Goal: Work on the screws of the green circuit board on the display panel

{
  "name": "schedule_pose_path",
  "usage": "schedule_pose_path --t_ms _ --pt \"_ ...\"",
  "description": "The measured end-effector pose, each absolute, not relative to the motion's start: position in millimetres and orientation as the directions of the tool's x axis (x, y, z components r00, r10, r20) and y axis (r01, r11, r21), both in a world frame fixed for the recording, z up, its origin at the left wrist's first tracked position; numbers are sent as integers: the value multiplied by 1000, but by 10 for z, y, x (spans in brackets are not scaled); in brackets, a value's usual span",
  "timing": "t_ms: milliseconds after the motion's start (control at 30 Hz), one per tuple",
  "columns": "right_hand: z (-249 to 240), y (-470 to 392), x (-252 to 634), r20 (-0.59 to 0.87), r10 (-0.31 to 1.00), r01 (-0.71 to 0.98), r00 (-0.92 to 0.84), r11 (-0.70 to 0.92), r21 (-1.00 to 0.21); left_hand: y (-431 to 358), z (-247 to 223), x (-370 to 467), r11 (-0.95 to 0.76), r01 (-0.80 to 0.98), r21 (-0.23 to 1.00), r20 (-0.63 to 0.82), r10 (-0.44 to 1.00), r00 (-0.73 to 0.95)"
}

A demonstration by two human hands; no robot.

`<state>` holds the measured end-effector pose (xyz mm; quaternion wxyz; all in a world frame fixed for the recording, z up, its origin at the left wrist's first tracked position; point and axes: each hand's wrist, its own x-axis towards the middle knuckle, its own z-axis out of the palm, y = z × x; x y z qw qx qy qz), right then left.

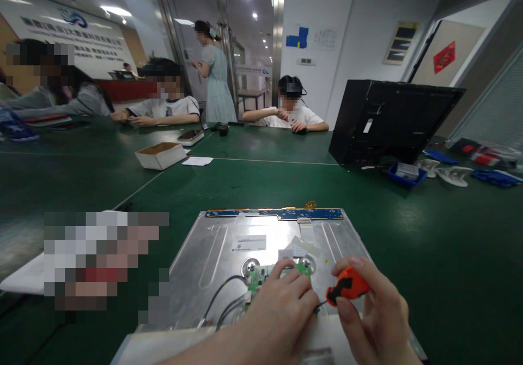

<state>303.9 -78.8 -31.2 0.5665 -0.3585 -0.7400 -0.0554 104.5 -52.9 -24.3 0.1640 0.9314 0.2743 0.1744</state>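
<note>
A metal display panel [196, 250] lies on the table before me, with a blue circuit strip [245, 213] along its far edge. On its near half sits a green circuit board [256, 275], partly covered by my left hand [281, 305]. The fingers of that hand are bent down onto the board; thumb and fingertips are mostly hidden. My right hand [378, 310] is closed around an orange-and-black screwdriver [347, 286]. Its thin shaft points left, and the tip is close to the left hand's fingers. Black cables [223, 291] run from the board's left side.
At the right back stands a large black monitor [392, 120], near a blue tray [406, 175]. A white box [160, 155] and paper [198, 161] lie on the green table [261, 182]. Several people sit across it; one person [216, 76] stands behind. Blurred blocks cover the left side.
</note>
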Motion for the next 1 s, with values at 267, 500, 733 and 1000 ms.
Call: schedule_pose_path --t_ms 267,500,733,1000 --pt "-355 -811 3077 861 498 615 -103 712 -339 -518 -261 1056 -799 458 390 236 568 789" --pt "-177 -750 2932 913 406 624 -41 724 -294 -522 -257 1053 -799 473 372 223 572 790" --pt "0 -711 2887 930 355 634 -99 742 -216 -521 -264 1053 -801 454 390 266 570 777" --pt "-228 -791 3029 867 479 605 -137 734 -309 -523 -286 1052 -798 440 412 274 569 775"
